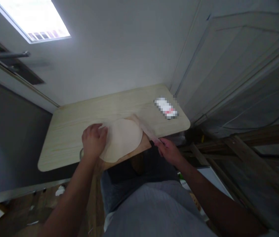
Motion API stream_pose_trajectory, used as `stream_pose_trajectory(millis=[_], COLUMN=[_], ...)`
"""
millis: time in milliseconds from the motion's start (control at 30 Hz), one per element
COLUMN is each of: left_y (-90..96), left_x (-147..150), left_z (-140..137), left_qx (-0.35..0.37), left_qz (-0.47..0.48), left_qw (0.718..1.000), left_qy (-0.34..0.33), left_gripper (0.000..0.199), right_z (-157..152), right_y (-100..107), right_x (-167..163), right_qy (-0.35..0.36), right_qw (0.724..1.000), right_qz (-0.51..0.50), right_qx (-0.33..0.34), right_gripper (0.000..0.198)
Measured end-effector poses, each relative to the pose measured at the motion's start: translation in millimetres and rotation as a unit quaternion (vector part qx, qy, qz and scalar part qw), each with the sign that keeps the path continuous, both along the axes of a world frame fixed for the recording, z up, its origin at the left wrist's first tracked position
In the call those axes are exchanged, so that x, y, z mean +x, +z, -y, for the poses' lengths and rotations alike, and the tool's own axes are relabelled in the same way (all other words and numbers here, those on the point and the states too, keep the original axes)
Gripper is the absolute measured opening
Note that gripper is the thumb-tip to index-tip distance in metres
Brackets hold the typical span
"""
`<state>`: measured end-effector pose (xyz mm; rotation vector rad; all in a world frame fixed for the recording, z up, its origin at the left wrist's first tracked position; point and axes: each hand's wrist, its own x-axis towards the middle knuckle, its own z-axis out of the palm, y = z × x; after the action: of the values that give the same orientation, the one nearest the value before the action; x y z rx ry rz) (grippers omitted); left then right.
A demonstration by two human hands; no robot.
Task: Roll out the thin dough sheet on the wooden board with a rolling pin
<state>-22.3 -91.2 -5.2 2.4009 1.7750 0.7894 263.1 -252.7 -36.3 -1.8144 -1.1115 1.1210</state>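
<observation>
A thin, pale, rounded sheet of dough [123,140] lies flat over a brown wooden cutting board [139,147]. The board sits at the front edge of a light wood table, tilted slightly. My left hand [94,138] is at the dough's left edge, fingers curled down and thumb toward the sheet, holding that edge. With my right hand [167,150] I grip one end of a long pale knife [148,131], smeared by motion. Its far end points up and left, beside the dough's right edge. Whether the blade touches the dough I cannot tell.
Light wood table [67,131] against a white door with a metal handle [8,56]. A pixelated white object [166,107] lies on the table's right side. Wooden beams [245,149] stand low on the right. A ring-like edge [81,154] shows beside my left wrist.
</observation>
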Motion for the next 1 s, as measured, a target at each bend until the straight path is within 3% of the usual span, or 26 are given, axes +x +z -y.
stream_pose_trajectory(millis=[100, 267, 433, 600, 733, 833, 1000], left_y=[-11.6, -18.9, -6.8, 10.7, 14.0, 14.0, 16.8], left_x=[-39.1, -31.7, -16.9, -12.5, -13.0, -14.6, -15.6], left_z=[40.8, 69.8, 58.4, 41.4, 24.2, 11.5, -1.8], left_qx=[-0.048, -0.067, -0.122, -0.209, -0.261, -0.273, -0.311], left_qz=[-0.066, -0.081, -0.04, 0.007, 0.074, 0.079, 0.014], left_qw=[0.996, 0.993, 0.986, 0.965, 0.947, 0.944, 0.945], left_qy=[0.039, 0.057, 0.106, 0.158, 0.17, 0.168, 0.103], left_gripper=[0.047, 0.056, 0.052, 0.048, 0.06, 0.066, 0.037], right_z=[-6.2, -37.3, -68.2, -80.6, -80.5, -79.3, -80.4], right_y=[1.4, 9.6, 19.1, 14.9, 10.9, 9.7, 4.2], right_x=[-3.4, -10.8, -17.4, -19.4, -19.5, -17.7, -10.8], right_qy=[-0.005, -0.002, 0.006, 0.016, 0.019, 0.015, -0.004], right_qw=[1.0, 0.992, 0.985, 0.97, 0.96, 0.965, 0.983], right_qz=[0.026, 0.109, 0.163, 0.238, 0.278, 0.259, 0.17], right_qx=[0.016, 0.057, 0.047, 0.057, 0.035, 0.042, 0.065], right_gripper=[0.049, 0.038, 0.028, 0.029, 0.03, 0.029, 0.031])
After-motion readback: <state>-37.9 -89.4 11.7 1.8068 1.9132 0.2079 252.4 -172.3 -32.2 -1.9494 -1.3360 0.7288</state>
